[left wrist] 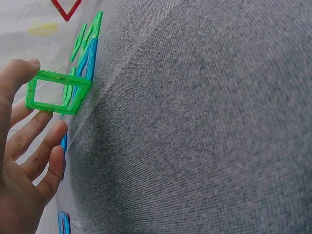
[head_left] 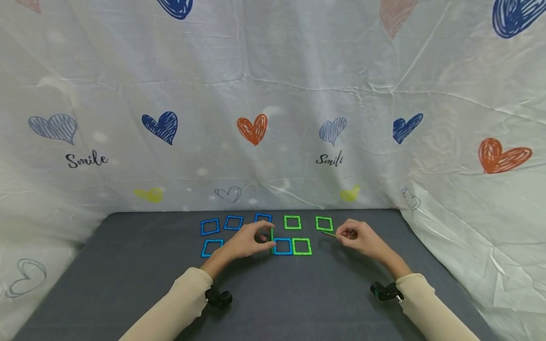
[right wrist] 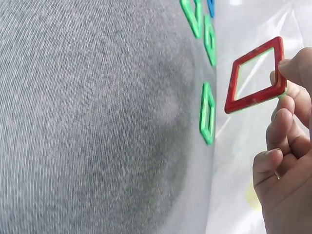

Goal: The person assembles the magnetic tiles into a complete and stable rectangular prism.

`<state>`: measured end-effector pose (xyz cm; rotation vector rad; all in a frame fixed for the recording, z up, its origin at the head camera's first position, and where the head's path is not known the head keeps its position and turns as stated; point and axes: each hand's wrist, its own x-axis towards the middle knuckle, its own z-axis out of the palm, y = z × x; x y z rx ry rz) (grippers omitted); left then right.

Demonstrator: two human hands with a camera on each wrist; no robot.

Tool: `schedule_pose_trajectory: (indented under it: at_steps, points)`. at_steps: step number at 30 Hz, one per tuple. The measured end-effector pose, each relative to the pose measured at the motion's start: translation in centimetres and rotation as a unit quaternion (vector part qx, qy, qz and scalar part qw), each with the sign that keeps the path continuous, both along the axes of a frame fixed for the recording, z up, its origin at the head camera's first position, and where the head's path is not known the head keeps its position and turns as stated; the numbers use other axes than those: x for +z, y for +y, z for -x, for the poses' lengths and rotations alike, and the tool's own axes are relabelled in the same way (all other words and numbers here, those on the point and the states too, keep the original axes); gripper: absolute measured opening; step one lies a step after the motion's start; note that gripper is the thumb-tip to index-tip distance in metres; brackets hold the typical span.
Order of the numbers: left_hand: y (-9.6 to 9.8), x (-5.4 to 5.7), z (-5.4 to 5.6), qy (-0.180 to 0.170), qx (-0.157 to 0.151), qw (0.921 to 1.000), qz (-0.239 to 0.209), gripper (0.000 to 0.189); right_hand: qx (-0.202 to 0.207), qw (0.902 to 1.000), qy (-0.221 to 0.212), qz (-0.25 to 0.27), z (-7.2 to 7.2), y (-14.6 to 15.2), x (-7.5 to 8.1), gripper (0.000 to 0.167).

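Between thumb and fingers, my left hand holds a green square frame tile on edge, like a magnetic building tile. In the head view it stands upright at the left side of a flat blue square tile. A flat green square tile adjoins that blue one on the right. My right hand pinches a red square tile by one side; a green edge shows along its back. In the head view this red tile is seen nearly edge-on, just in front of a green tile at the back right.
Along the back of the dark grey table lie several blue tiles, one of them at the left, and another green tile. One blue tile lies partly behind my left hand. A white curtain with hearts hangs behind.
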<state>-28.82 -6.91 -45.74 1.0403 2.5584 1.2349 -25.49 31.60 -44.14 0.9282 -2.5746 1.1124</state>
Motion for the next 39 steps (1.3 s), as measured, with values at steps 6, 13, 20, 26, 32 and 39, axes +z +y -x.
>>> schedule_pose_trajectory:
  at_steps: [6,13,20,26,32,39]
  points:
    - [-0.1,0.0,-0.1,-0.002,0.000,1.0000,0.000,0.055,0.011,0.9999,0.000,-0.001,0.3,-0.6,-0.5,0.011]
    - [0.1,0.2,-0.3,0.000,0.000,1.0000,-0.001,0.055,0.025,0.9996,0.003,0.013,0.2,-1.5,-0.8,0.008]
    - [0.1,0.2,-0.1,0.002,0.000,1.0000,0.003,0.054,0.041,0.9986,-0.010,0.033,0.1,-2.1,-0.5,0.010]
    - [0.1,0.1,0.0,0.000,0.002,1.0000,0.002,0.055,0.051,0.9957,-0.064,0.044,0.3,-2.4,-0.8,0.010]
    - [0.0,0.1,0.0,-0.003,0.002,1.0000,-0.004,0.055,0.061,0.9928,-0.088,0.054,0.3,-2.9,-0.7,0.008]
    - [-0.1,0.0,-0.2,0.004,0.003,1.0000,-0.005,0.052,0.047,0.9931,-0.095,0.052,0.1,-3.5,-0.7,0.009]
